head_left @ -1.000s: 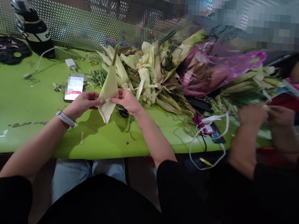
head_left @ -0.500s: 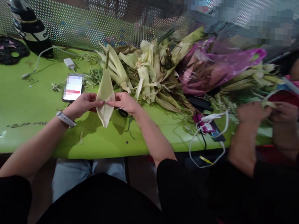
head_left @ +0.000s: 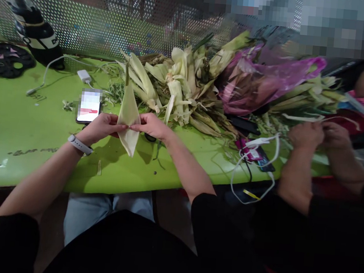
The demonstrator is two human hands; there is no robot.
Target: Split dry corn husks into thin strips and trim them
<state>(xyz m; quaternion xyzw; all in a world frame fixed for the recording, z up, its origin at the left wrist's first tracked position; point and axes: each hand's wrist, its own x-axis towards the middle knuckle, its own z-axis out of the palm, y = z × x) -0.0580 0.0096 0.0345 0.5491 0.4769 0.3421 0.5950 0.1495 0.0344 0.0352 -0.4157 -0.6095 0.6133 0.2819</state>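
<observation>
Two hands, one husk: the left hand and the right hand both pinched the pale husk at its middle — thumbs nearly meeting — above the green table. One lit phone lay near the left hand. Behind stretched one husk heap, too tangled to count, one pink bag and, farther left, one bottle.

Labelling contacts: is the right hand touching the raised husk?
Touching. The head view shows the right hand pinching the raised husk near its middle.
</observation>
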